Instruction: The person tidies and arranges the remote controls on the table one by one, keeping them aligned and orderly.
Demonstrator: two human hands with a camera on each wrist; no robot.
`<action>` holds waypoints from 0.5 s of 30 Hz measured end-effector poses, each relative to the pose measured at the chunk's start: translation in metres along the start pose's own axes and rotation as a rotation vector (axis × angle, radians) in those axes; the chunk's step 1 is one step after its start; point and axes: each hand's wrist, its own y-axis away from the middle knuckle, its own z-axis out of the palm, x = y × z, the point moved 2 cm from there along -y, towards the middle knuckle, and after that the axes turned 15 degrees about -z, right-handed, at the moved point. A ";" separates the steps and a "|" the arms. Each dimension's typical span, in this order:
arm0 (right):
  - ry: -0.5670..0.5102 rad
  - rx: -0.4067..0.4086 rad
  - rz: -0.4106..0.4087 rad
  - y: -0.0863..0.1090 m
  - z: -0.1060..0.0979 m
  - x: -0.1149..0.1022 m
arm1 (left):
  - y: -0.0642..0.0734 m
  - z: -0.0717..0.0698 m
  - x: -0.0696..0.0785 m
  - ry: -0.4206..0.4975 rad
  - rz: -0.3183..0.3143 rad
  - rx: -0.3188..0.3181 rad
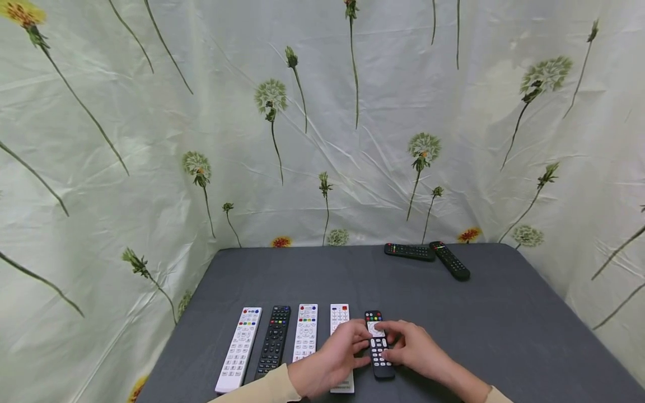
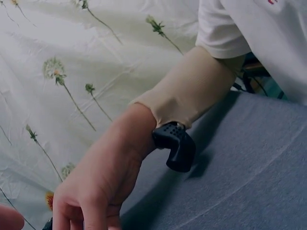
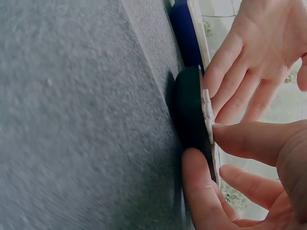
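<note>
Black oblong plastic remote (image 1: 378, 344), white-keyed: right-hand grip (image 1: 416, 349) pinched it.
Left-hand grip (image 1: 331, 356) lay unclenched alongside; uneven nudging risked skewing it against the slim white plastic remote (image 1: 340, 315).

Five remotes (image 1: 239, 350) lie in a row across the near part of the table (image 1: 302, 277). The left hand (image 1: 330, 358) is over the fourth remote (image 1: 344, 386), the right hand (image 1: 415, 348) at the right side of the fifth remote (image 1: 378, 345). Near the far edge, right of centre, a sixth remote (image 1: 410, 252) lies just left of a seventh remote (image 1: 450, 261).
</note>
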 end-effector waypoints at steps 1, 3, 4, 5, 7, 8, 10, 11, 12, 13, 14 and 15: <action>-0.009 -0.001 0.002 0.000 0.000 0.000 | 0.001 0.000 -0.001 0.004 0.002 -0.001; -0.024 0.002 0.001 0.000 0.001 0.000 | 0.002 0.000 -0.001 0.010 0.012 -0.007; -0.029 0.006 0.001 0.000 0.002 0.000 | 0.003 0.000 -0.001 0.013 0.015 -0.009; -0.031 0.010 -0.001 0.000 0.002 0.000 | 0.003 -0.001 -0.001 0.017 0.017 -0.010; -0.028 0.013 -0.003 0.000 0.002 0.000 | 0.004 -0.001 -0.001 0.021 0.022 -0.006; -0.030 0.015 -0.002 0.000 0.002 0.000 | 0.004 -0.001 -0.002 0.024 0.024 -0.003; -0.035 0.015 0.001 0.000 0.003 0.000 | 0.004 -0.002 -0.002 0.027 0.026 0.004; -0.035 0.014 0.000 0.000 0.003 0.000 | 0.004 -0.002 -0.003 0.029 0.027 0.006; -0.035 0.013 0.000 0.001 0.004 0.001 | 0.004 -0.002 -0.003 0.030 0.028 0.009; -0.035 0.012 0.001 0.001 0.004 0.001 | 0.004 -0.002 -0.004 0.030 0.029 0.012; -0.036 0.014 -0.001 0.001 0.005 0.002 | 0.004 -0.002 -0.004 0.029 0.032 0.015; -0.034 0.014 -0.004 0.001 0.005 0.002 | 0.004 -0.002 -0.005 0.027 0.033 0.019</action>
